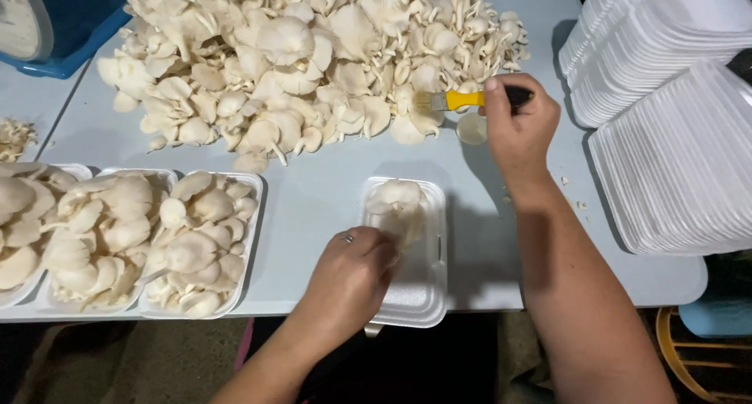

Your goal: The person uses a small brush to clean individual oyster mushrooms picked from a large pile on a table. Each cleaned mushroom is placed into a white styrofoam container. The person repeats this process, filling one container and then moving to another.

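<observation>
Fingers of the left hand point(348, 279) curl onto an oyster mushroom cluster point(398, 208) in a white foam tray point(419, 290) at the near table edge; the right hand point(517, 126) is closed around a yellow-handled brush point(458, 100), bristles touching the big mushroom heap point(313, 59) farther away. Filled trays point(129, 239) sit left, empty tray stacks point(666, 99) right. The tray overhangs the edge slightly, so pressing down could tip it; hard brushing may tear the fragile caps.

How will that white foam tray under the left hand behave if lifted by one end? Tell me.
The foam tray looks thin, so probably very light and bendy. It overhangs the table edge, so it may tip. The mushrooms sit at one end, likely unbalancing it.
</observation>
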